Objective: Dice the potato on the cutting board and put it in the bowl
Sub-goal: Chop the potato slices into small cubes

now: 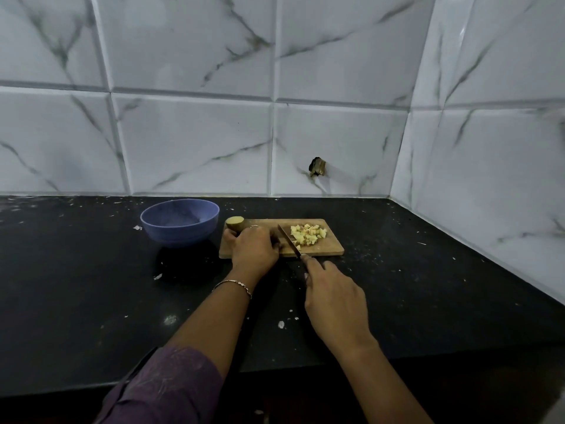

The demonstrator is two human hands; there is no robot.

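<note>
I am judging it half done: my right hand (333, 298) gripping the knife (289, 240) beside the dice (307, 234) on the cutting board (331, 250), left hand (253, 246) curling over something hidden, potato chunk (234, 223) waiting uncut, bowl (180, 223) holding nothing.

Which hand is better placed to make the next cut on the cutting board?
Right. The right hand grips the knife, its blade over the wooden cutting board between the diced potato and the left hand, which rests on the board's left end and holds no blade.

Black speckled countertop (91, 286), blue bowl (180, 223), wooden cutting board (324, 250)
</note>
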